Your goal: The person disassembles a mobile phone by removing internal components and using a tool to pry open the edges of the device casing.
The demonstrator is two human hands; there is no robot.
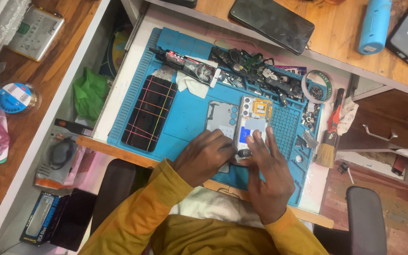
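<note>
An opened phone [252, 118] lies back-up on the blue repair mat [190, 118], its yellow-covered insides and camera cluster exposed. A grey back cover [219, 118] lies just left of it. My left hand [203, 157] is curled at the phone's lower edge, gripping a small dark tool [243, 153] whose tip meets the phone. My right hand [269, 177] rests flat with fingers spread on the phone's lower half, holding it down. Both sleeves are mustard yellow.
A phone wrapped in coloured rubber bands [148, 113] lies on the mat's left. A glue tube [190, 63], a heap of small parts [256, 71], a tape roll [318, 85] and a brush [329, 146] sit along the back and right. Another phone [272, 21] lies on the wooden shelf.
</note>
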